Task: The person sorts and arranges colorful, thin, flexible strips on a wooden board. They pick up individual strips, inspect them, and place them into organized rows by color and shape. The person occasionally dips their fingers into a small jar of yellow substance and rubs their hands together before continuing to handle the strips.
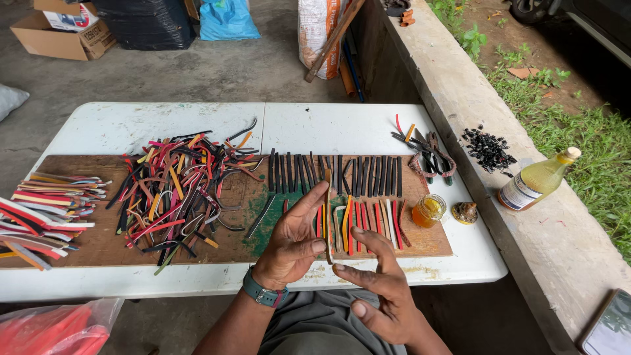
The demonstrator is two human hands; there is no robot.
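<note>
Left hand [294,242], low centre of frame, palm up with fingers spread loosely; its thumb and fingertips steady a long thin tan strip [328,217] that stands on edge and runs up the frame from the hand toward the row of dark strips. Grip is light, a pinch at the strip's lower end rather than a closed fist. A grey-green watch [264,293] sits on that wrist. Right hand [381,296], lower centre-right, is open and flat, fingers extended leftward, fingertips just beside the bottom end of the tan strip; whether they touch it cannot be told. Both hands hover over the near edge of a brown wooden board [98,246] lying on a white folding table [131,125]. On the board, centre of frame: a neat row of black strips [342,174] laid side by side, and below it a shorter row of red, orange and white strips [368,220]. Left of centre: a loose tangled heap of mixed coloured strips [174,190]. Far left: a stacked bundle of longer strips [43,213]. Right end of board: a small open glass jar with amber liquid [428,210], its lid [466,212] just beside it on the table. Upper right of table: a few more strips with pliers [427,154]. On the concrete ledge at right: a pile of small black pieces [488,150] and a bottle of yellow liquid [536,181] lying tilted.
</note>
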